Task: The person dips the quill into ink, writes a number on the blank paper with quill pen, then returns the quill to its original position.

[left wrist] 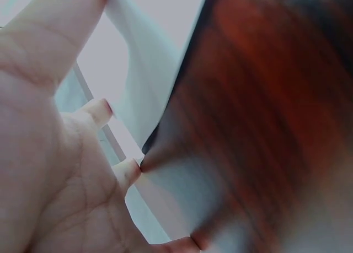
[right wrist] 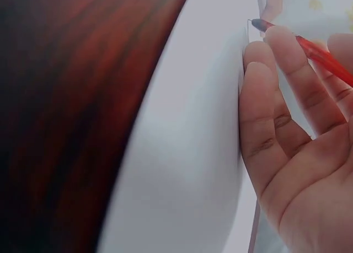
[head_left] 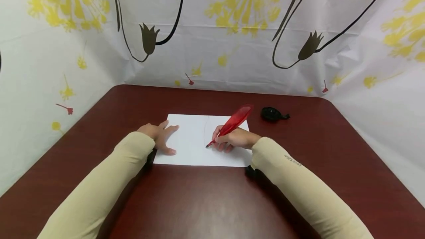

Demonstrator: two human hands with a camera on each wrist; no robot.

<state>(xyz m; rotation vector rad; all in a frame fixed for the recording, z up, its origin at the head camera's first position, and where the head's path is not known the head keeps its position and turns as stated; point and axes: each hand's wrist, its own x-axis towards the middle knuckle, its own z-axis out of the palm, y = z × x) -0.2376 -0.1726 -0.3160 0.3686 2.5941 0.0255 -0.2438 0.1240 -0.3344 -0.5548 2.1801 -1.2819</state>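
Observation:
A white sheet of paper (head_left: 192,139) lies on the dark red table (head_left: 199,202). My left hand (head_left: 161,136) lies flat on the sheet's left edge, fingers spread and pressing it down; in the left wrist view the fingertips (left wrist: 128,170) touch the paper (left wrist: 138,82). My right hand (head_left: 232,140) grips a red feather-shaped pen (head_left: 232,123), its tip (head_left: 207,145) on the paper near a faint curved line. The right wrist view shows the pen (right wrist: 309,46) between my fingers (right wrist: 265,104) above the white sheet (right wrist: 193,143).
A small black object (head_left: 273,114) lies on the table just right of the paper's far corner. A white cloth with yellow flowers and black lines (head_left: 232,28) walls in the table on three sides.

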